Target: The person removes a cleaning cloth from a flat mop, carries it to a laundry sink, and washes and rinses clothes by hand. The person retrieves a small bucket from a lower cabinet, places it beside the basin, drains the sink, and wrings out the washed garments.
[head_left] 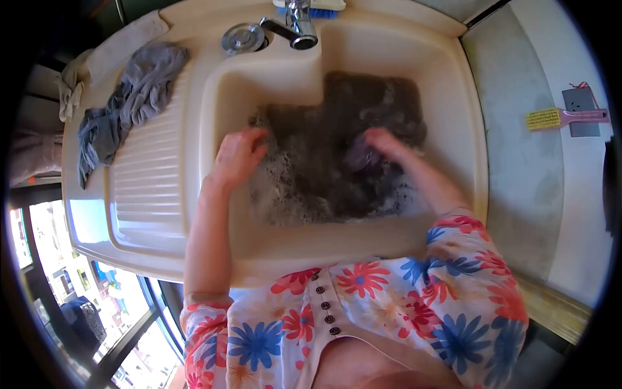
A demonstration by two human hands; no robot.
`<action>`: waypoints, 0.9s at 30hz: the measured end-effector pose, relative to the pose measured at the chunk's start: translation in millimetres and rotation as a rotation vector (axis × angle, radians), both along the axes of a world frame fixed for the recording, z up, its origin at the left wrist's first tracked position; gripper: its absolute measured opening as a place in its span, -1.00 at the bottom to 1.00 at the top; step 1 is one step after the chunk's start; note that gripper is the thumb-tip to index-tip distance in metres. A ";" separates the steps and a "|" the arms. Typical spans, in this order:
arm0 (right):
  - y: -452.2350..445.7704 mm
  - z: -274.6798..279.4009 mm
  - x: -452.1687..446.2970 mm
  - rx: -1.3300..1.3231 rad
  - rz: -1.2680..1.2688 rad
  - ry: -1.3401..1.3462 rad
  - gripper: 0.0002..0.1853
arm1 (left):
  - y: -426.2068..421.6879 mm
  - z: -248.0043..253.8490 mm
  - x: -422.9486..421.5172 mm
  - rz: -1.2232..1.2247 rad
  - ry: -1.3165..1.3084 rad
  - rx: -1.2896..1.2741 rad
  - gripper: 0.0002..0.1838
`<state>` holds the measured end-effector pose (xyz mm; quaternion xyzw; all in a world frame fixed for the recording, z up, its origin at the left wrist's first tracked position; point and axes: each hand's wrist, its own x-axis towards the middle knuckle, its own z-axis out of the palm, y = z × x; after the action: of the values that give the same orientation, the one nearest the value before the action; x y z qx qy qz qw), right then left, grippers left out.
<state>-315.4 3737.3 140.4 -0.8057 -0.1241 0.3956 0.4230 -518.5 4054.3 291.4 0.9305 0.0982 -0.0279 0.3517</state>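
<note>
A cream sink [453, 97] holds dark, murky water [311, 155] with patches of suds on it. My right hand [385, 142] is at the water's surface, its fingers closed on a wet, dark purplish cloth [363, 157]; most of the cloth is under the water. Over the left side of the basin, close to the foam, is my left hand [241, 155]. Its thumb and fingers are apart and a little curled, with nothing seen between them. How deep the cloth reaches is hidden by the dark water.
A chrome tap [299, 32] stands behind the basin, beside a round metal sink strainer [243, 39]. Crumpled grey cloths [139, 91] lie on the ribbed drainboard [149, 181] to the left. A yellow-bristled brush [564, 118] hangs on the right wall.
</note>
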 end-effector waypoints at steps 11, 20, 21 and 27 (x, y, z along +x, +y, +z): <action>-29.1 98.7 138.2 -0.846 0.361 -1.093 -0.72 | 1.4 -8.0 4.3 0.004 0.003 0.033 -0.74; -71.5 47.8 86.6 -1.117 0.981 -1.068 -0.79 | -1.1 -3.0 -1.4 0.038 0.002 -0.038 -0.73; -79.1 39.4 74.8 -1.084 0.985 -1.068 -0.79 | 0.0 -5.6 -2.3 0.028 -0.024 -0.031 -0.73; -107.5 10.7 -17.8 -1.105 0.876 -0.769 -0.84 | 1.5 -9.4 -1.5 -0.003 -0.056 -0.007 -0.75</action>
<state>-333.2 3629.8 151.1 -0.8565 -0.3524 0.2248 -0.3029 -520.0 4055.8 282.0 0.9299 0.0868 -0.0024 0.3574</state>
